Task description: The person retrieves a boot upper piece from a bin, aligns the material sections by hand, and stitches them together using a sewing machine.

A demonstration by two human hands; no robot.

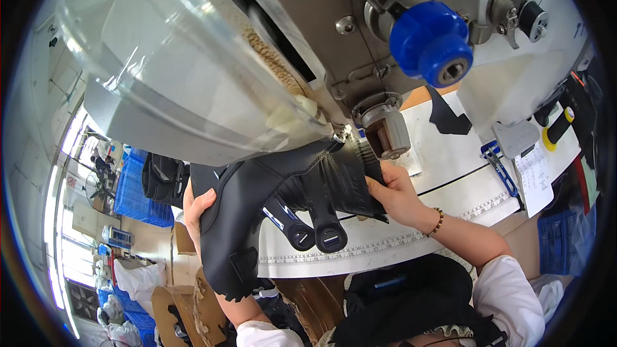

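Observation:
A black, smooth padded piece (238,218) like a support brace, with stitched seams and a scalloped lower edge, lies under the head of a sewing machine (308,19). Two round-ended black straps (316,209) hang from it toward me. My left hand (196,209) is closed on its left edge, thumb on top and the other fingers mostly hidden. On the other side my right hand (397,196) grips its right edge beside the needle area, thumb uppermost. The needle itself is too hard to make out.
Clear plastic shield (180,77) and blue knob (430,42) sit above the work. A printed ruler (385,244) runs along the white table's near edge. Blue snips (504,170), a yellow-and-black spool (558,128) and a paper sheet (533,177) lie right; blue crates (144,189) stand left.

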